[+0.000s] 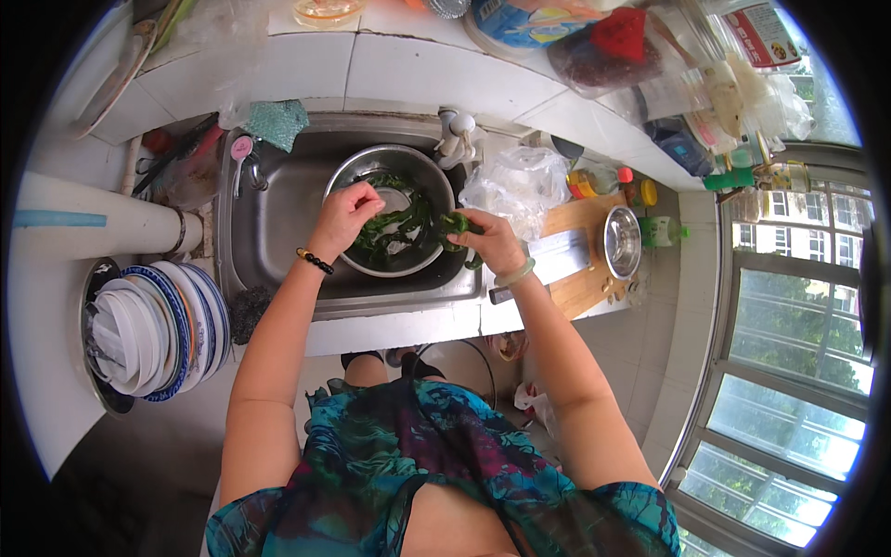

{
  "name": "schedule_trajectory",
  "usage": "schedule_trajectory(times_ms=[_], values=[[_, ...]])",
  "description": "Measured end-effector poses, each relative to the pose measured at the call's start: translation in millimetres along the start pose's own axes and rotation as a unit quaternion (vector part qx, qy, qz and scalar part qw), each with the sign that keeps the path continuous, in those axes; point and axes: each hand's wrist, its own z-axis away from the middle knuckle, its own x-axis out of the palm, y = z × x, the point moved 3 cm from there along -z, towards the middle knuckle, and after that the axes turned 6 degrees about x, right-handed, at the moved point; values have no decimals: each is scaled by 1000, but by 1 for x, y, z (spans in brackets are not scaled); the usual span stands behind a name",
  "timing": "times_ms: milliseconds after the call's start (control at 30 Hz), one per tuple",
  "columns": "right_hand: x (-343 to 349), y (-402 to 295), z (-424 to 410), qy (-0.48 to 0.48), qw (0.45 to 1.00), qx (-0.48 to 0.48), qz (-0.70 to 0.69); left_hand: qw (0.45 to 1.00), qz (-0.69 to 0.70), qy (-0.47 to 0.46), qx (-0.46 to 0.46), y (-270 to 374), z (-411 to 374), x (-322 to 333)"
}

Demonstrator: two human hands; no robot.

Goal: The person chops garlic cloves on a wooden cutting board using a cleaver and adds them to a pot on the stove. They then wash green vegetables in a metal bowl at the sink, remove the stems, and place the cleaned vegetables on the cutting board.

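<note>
A round stainless steel basin stands in the right part of a steel sink. Dark green peppers, long and wrinkled, lie inside it. My left hand is over the basin's left side with thumb and fingertips pinched together; whether something small is between them cannot be told. At the basin's right rim, my right hand grips more green peppers between thumb and fingers, one end hanging below the hand.
To the right, a cleaver and a small metal bowl rest on a wooden cutting board. A plastic bag lies behind. The faucet is behind the basin. Stacked plates stand left, near a dark scouring pad.
</note>
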Motion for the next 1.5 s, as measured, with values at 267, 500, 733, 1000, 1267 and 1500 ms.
schedule_trajectory(times_ms=[267, 500, 733, 1000, 1267, 1500], values=[[-1, -6, 4, 33, 990, -11, 133, 985, 149, -85, -24, 18, 11, 67], [-20, -30, 38, 31, 980, -36, 194, 984, 32, -166, 62, 89, 8, 79], [-51, -29, 62, -78, 979, -110, 150, 956, 55, -287, 35, 115, 4, 102], [-100, -15, 92, 2, 958, -124, 258, 973, -53, -213, 70, 141, 10, 165], [-136, -2, 121, 43, 939, -198, 277, 969, -69, -227, 64, 167, 6, 214], [-155, -2, 126, 34, 935, -222, 274, 977, -111, -134, 123, 181, 5, 239]])
